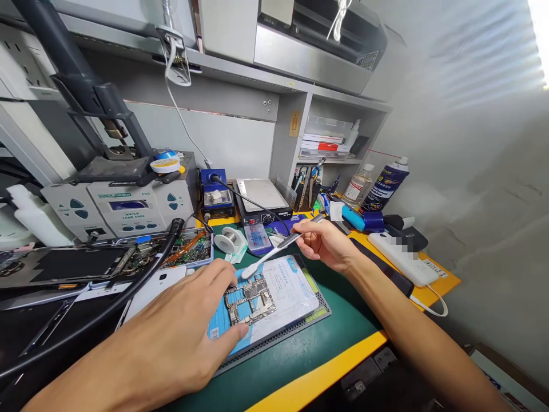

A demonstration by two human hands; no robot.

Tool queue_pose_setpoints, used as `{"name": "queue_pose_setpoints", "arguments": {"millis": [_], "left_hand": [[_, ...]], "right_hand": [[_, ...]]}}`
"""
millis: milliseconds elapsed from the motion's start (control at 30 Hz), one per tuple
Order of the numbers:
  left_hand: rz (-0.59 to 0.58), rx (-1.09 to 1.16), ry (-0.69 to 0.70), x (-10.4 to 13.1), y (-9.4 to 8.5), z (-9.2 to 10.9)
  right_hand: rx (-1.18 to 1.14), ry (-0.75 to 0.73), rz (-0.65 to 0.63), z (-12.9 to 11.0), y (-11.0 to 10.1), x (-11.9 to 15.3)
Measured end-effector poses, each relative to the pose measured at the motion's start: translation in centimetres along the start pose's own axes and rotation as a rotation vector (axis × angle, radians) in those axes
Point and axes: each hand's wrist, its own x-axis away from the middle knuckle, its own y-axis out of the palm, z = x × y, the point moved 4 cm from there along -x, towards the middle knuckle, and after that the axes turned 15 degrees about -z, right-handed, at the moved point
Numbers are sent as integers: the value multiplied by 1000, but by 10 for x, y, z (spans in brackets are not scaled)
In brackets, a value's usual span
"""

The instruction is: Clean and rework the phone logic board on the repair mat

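On the surface (343, 313) in front of the person, the board (257, 290) lies flat on the blue-and-white packet (295, 293), which sits on a grey mat (319, 315). Right hand (323, 243) pinches the dark end of the brush (278, 248) between thumb and fingers; its white head is at the board's upper edge, contact can't be told. Left hand (189, 326) has thumb and fingers spread apart, thumb by the board's lower edge, fingertips by the upper; whether they grip it can't be told. Work looks under way, likely brushing the board. Done: board laid out bare, brush in hand and brought to it. How much has been brushed can't be judged; no clear line between treated and untreated parts shows. Left, probably: the rest of the board, then putting the brush down. Solder spool (229, 240) beyond the packet, bottle (358, 186) and spray can (386, 184) at back right, none of them held.
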Motion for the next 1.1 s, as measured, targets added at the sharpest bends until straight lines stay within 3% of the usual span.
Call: {"name": "queue_pose_setpoints", "arguments": {"millis": [133, 367, 567, 1100], "left_hand": [[1, -14, -18, 0, 0, -3], [-113, -75, 31, -4, 2, -16], [-155, -60, 14, -5, -2, -11], [-126, -60, 26, -4, -4, -9]], "right_hand": [[11, 22, -5, 3, 2, 0], [-6, 29, 16, 3, -5, -1], [-27, 61, 26, 3, -5, -2], [-53, 49, 57, 0, -10, -1]]}}
